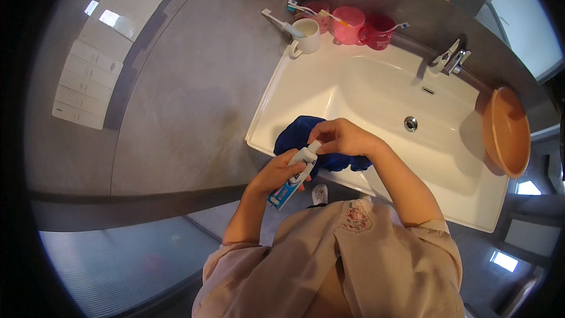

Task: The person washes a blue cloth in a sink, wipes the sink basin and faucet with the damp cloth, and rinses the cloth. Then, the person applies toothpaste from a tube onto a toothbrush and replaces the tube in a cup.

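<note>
A white and blue toothpaste tube [285,193] is gripped in my left hand [272,174], its capped end tilted up and to the right. My right hand [348,138] comes in from the other side, thumb and fingertips pinching the white cap [315,146]. Whether the cap is loose or still seated on the tube cannot be made out. Beneath both hands, a dark blue cloth [292,135] hangs over the front left rim of the white washbasin [376,88].
At the basin's back left stand a white mug [309,40] holding a toothbrush, a pink cup [348,29] and a red cup [376,34], with more toothbrushes. A chrome faucet [456,62] rises at the back. An orange basin [507,132] leans at the right edge.
</note>
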`<state>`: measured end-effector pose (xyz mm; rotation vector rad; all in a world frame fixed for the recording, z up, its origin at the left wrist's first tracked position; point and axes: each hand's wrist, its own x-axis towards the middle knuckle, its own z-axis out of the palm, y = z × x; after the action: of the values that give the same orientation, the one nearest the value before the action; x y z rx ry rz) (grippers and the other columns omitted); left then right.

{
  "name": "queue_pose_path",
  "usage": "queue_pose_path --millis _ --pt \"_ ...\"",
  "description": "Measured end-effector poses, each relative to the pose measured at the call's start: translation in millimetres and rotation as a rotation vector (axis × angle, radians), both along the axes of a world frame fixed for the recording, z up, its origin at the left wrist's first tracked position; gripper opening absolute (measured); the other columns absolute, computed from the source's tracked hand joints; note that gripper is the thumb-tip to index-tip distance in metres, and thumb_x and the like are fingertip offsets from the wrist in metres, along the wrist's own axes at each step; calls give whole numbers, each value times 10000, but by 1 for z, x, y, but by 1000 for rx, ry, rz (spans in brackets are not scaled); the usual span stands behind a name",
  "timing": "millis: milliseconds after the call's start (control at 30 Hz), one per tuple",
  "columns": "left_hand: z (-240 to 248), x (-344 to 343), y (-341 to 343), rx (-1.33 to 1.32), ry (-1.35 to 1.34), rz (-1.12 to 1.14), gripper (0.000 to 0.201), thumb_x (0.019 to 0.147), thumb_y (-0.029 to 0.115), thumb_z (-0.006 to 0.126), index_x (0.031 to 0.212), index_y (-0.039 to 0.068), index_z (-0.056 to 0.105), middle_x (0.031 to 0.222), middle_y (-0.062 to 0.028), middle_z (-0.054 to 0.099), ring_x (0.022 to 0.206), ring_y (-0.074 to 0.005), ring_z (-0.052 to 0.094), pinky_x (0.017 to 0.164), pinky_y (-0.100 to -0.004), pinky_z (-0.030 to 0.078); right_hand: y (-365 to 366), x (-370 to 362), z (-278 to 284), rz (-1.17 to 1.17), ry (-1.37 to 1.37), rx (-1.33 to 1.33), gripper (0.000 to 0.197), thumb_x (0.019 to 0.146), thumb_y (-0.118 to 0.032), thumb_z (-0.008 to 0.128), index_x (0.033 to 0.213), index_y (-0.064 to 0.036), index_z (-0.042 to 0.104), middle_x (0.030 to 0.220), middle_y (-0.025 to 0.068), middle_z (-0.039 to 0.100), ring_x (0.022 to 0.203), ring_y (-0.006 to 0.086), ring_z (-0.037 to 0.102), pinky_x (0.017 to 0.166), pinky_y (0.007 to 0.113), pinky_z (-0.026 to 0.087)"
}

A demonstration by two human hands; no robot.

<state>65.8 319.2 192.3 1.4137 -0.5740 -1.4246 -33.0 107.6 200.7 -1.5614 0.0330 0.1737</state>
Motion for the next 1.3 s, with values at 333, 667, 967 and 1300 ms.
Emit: queue_pose_path --millis 333,667,967,1300 --pt "-12 18 38 165 42 163 308 912 156 502 1187 26 454 885 -128 599 720 -198 636 566 -325 562 7 65 -18 50 93 146 184 771 16 643 946 -35 623 760 10 585 697 92 543 639 243 473" --pt "-21 21 61 82 58 233 314 917 152 503 1200 26 456 954 -106 571 777 -191 632 578 -330 568 -12 116 -97 -514 -178 -834 353 739 -252 703 999 -30 620 800 173 631 722 284 616 690 369 493" --pt "-17 23 54 122 25 271 308 916 156 505 1192 29 458 945 -106 570 768 -187 629 585 -315 566 -88 -8 -130 -219 811 -678 513 704 -455 715 776 51 672 689 161 617 604 260 600 498 361 485" --pt "5 7 4 71 -65 73 288 904 171 537 1153 37 484 906 -89 588 779 -158 617 564 -278 539 -66 -50 -101 -754 501 462 248 801 -188 660 1004 -52 620 896 56 653 698 154 606 623 240 484"
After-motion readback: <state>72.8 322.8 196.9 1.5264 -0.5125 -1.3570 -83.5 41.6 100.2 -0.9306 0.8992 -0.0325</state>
